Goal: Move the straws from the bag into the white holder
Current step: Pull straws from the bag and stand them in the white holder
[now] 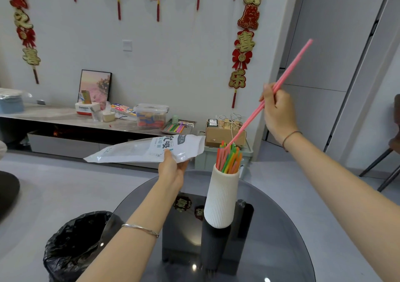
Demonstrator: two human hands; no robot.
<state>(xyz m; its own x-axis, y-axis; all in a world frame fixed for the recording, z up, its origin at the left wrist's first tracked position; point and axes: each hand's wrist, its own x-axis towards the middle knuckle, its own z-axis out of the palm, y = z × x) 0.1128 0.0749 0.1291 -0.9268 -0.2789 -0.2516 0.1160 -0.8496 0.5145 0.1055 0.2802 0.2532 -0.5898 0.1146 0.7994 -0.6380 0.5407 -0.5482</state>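
A white ribbed holder (220,201) stands upright on the dark glass round table (281,227), filled with several coloured straws (230,159). My right hand (278,113) is raised to the upper right of it and grips two pink straws (290,68) near their middle. They slant down to the left, and their lower ends reach the bunch at the holder's mouth. My left hand (173,167) holds a white plastic bag (149,148) flat, left of the holder, with its open end toward the holder. What the bag still contains cannot be seen.
A bin lined with a black bag (75,245) sits on the floor at the table's left edge. Behind, a long low cabinet (65,117) carries boxes, a clear container and a tray. A cardboard box (225,133) rests on a green crate behind the holder. Chair legs (381,165) show at right.
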